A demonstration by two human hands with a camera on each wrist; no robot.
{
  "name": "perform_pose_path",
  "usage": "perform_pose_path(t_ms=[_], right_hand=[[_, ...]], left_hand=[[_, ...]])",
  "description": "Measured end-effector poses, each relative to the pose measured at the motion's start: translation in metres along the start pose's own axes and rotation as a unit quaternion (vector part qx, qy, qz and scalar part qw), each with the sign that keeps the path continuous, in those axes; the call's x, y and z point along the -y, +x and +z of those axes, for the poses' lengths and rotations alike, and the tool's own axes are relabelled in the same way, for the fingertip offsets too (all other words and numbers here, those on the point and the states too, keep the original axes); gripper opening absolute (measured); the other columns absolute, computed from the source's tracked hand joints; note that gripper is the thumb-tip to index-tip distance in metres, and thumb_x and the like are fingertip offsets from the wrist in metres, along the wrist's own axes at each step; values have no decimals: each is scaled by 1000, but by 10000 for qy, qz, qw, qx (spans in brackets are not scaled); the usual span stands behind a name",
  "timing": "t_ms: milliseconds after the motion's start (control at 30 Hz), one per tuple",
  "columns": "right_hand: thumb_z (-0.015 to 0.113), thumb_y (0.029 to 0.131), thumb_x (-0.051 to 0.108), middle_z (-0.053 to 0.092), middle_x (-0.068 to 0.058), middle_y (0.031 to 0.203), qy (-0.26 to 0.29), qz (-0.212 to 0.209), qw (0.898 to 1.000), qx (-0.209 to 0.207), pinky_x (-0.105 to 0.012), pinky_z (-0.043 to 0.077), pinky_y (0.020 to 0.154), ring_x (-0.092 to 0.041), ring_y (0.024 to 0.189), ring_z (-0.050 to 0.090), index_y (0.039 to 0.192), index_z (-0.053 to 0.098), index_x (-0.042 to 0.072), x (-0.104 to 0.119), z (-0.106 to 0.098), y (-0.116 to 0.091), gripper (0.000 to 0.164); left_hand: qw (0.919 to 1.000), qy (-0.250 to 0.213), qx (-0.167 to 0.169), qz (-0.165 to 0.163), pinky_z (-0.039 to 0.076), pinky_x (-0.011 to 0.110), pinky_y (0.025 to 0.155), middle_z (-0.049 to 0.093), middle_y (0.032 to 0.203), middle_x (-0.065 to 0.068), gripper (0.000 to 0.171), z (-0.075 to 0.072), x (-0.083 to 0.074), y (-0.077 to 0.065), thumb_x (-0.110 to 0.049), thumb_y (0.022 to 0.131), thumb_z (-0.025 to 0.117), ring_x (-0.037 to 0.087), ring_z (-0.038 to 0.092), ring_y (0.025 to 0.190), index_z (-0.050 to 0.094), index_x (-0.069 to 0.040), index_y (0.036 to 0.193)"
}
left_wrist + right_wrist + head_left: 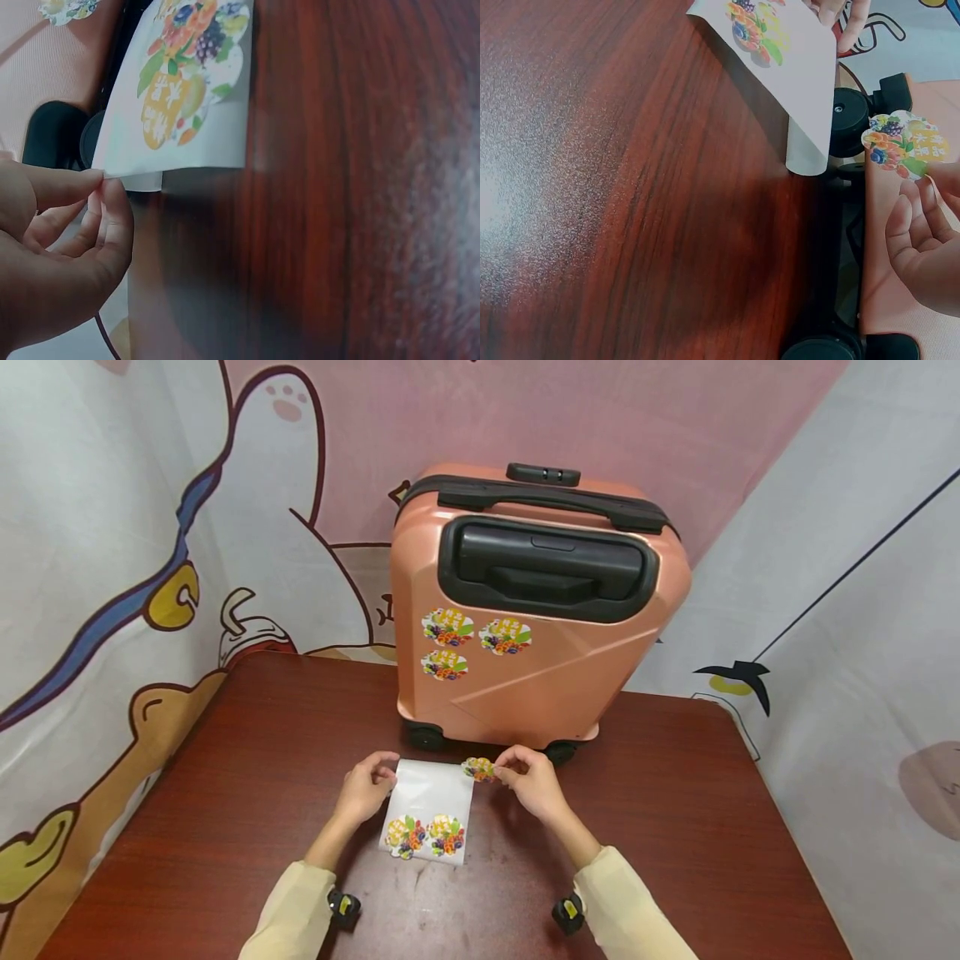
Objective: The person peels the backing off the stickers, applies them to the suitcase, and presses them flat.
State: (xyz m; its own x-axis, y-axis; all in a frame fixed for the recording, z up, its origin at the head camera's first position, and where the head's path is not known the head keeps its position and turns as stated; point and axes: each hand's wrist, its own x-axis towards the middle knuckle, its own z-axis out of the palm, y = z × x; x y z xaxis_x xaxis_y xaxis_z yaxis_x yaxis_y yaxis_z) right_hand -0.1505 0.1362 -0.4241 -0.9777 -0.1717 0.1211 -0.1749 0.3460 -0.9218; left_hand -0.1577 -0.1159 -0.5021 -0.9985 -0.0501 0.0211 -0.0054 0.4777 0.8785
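My left hand pinches the edge of a white sticker sheet between thumb and finger, plainly seen in the left wrist view. Fruit-printed stickers remain near the sheet's front end, and its far end curls under in the right wrist view. Between the thumb and finger of my right hand is a loose fruit sticker, held by its edge just beyond the sheet's top right corner. Behind both hands stands an upright pink suitcase with three such stickers on its left side.
The suitcase stands at the back of the brown wooden table, its black wheels close beyond the hands. A recessed black handle is near its top. Printed cloth hangs behind and beside the table.
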Motion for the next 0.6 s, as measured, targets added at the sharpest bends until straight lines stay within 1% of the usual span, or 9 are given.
perform_pose_path(t_ms=[133, 300, 367, 500, 600], right_hand=[[61, 76, -14, 58, -31, 70, 64, -46, 10000, 8, -19, 41, 50, -8, 53, 48, 77, 60, -10, -1, 0, -1, 5], [62, 76, -14, 58, -24, 66, -16, -70, 10000, -56, -19, 41, 50, -9, 53, 49, 77, 60, -10, -1, -1, -1, 5], [62, 76, -14, 58, -24, 66, -45, -72, 9999, -62, -19, 42, 50, -9, 53, 49, 77, 60, -10, -1, -1, -1, 5], [61, 76, -14, 57, -30, 68, -41, -11, 10000, -31, -19, 40, 50, -11, 54, 48, 78, 59, -10, 0, -2, -1, 5], [61, 77, -14, 56, -29, 67, -44, -8, 10000, -31, -19, 40, 49, -14, 53, 49, 78, 60, -10, 2, -2, 1, 5]], left_hand=[[10000, 21, 68, -63, 45, 24, 52, 63, 74, 7, 28, 0, 1, 0, 4, 79, 62, 12, 55, 61, 61, 0, 106], [9998, 37, 151, -80, 45, 25, 52, 63, 75, 7, 27, -1, 0, 0, 3, 79, 63, 12, 55, 61, 60, 0, 106], [9998, 39, 153, -84, 45, 25, 51, 63, 76, 7, 26, -1, 0, 0, 2, 79, 63, 12, 55, 61, 61, 1, 105], [10000, -11, 14, -80, 46, 24, 50, 63, 78, 8, 22, -3, -4, 2, 2, 78, 64, 13, 57, 64, 63, 1, 100], [9999, 8, -140, 7, 46, 24, 53, 63, 79, 8, 19, -4, -9, 4, 1, 79, 65, 15, 58, 67, 64, 1, 97]])
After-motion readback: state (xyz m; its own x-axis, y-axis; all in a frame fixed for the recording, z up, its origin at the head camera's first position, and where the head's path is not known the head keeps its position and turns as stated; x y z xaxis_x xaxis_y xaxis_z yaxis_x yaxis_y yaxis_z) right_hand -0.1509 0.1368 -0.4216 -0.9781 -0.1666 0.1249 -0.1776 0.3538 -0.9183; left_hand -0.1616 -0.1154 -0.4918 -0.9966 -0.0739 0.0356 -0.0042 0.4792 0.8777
